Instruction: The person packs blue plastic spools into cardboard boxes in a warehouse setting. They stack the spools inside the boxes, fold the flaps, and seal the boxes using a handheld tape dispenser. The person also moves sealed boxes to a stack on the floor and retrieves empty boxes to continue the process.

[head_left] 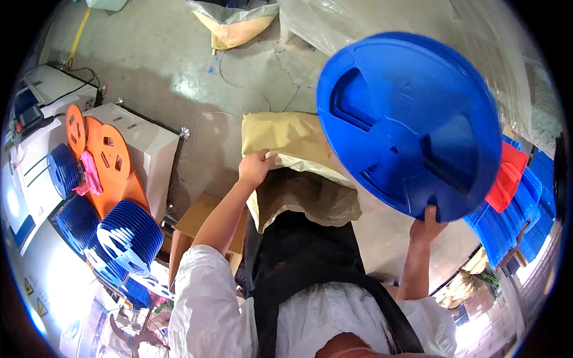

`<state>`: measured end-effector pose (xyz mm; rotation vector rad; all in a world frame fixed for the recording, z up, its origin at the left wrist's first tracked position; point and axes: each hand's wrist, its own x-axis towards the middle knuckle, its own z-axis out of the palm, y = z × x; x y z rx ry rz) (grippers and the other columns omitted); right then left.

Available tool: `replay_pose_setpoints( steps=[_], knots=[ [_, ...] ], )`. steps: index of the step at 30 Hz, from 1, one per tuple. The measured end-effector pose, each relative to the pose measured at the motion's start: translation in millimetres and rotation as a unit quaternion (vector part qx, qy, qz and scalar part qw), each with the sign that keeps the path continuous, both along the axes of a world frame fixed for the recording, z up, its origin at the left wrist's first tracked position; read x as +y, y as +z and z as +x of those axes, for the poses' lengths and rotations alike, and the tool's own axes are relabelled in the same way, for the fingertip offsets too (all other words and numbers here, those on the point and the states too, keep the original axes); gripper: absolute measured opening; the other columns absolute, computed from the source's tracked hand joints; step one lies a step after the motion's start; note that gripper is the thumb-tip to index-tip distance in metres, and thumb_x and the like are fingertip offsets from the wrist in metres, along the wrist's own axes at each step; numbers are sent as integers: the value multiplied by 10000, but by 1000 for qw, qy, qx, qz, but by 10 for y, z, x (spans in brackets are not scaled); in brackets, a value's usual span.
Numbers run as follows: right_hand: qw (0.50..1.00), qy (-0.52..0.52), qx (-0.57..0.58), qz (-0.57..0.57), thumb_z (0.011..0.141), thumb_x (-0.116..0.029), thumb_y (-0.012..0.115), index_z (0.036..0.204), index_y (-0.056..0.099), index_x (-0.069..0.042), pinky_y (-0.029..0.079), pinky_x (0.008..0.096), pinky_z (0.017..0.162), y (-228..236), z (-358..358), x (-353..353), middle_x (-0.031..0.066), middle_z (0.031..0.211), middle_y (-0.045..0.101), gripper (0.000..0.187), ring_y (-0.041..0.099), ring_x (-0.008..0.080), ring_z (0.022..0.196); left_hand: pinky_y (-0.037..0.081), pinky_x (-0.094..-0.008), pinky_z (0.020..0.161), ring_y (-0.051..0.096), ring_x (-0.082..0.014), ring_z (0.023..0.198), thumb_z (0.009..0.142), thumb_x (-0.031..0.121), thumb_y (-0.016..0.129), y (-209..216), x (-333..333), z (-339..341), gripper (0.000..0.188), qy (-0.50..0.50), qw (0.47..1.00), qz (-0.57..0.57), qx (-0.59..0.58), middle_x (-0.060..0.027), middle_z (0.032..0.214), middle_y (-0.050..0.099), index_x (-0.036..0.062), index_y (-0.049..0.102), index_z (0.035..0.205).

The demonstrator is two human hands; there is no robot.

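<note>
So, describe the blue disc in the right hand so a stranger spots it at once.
Start at the black apron, then look up and right to the right hand. It grips the blue disc by its lower edge, right of the open tan sack. Unlike the red piece and blue stack beyond its lower right edge, it is round with hollows in its face.

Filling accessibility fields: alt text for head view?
A person's right hand holds up a large blue disc by its lower edge while the left hand grips the mouth of an open yellow sack. Round blue parts are stacked at left.
</note>
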<state>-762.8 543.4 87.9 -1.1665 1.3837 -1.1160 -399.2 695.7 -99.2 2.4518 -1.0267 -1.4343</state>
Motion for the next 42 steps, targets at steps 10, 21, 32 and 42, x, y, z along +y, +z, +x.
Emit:
replay_pose_setpoints(
  steps=[10, 21, 32, 42],
  knots=[
    [900, 364, 233, 48, 686, -88, 795, 1130, 632, -43, 536, 284, 779, -409, 338, 703, 100, 1088, 676, 476, 672, 185, 890, 496, -280, 632, 590, -133, 705, 860, 177, 643, -333, -361, 580, 184, 330, 811, -141, 462, -44, 827, 644, 10, 664, 935],
    [652, 600, 463, 6, 757, -212, 685, 1306, 552, -244, 539, 360, 801, -669, 766, 795, 94, 1210, 635, 566, 665, 247, 970, 476, -351, 813, 644, -249, 882, 847, 261, 614, 140, -640, 645, 303, 100, 966, -120, 207, -141, 933, 695, 37, 687, 1037],
    [613, 574, 537, 86, 850, -247, 647, 1496, 247, -252, 204, 614, 1098, -2294, 1617, 1135, 112, 1576, 149, 760, 133, 402, 1431, 463, -434, 786, 588, -372, 939, 840, 390, 623, 267, -726, 579, 355, -27, 971, -235, 34, -169, 938, 636, 40, 663, 878],
    [644, 338, 672, -139, 675, -373, 785, 1317, 524, -124, 345, 505, 1060, -1187, 472, 712, 142, 1395, 454, 736, 439, 367, 1270, 466, -410, 749, 593, -346, 843, 847, 277, 653, 81, -184, 494, 254, 135, 972, -168, 90, -155, 847, 622, 25, 670, 872]
  ],
)
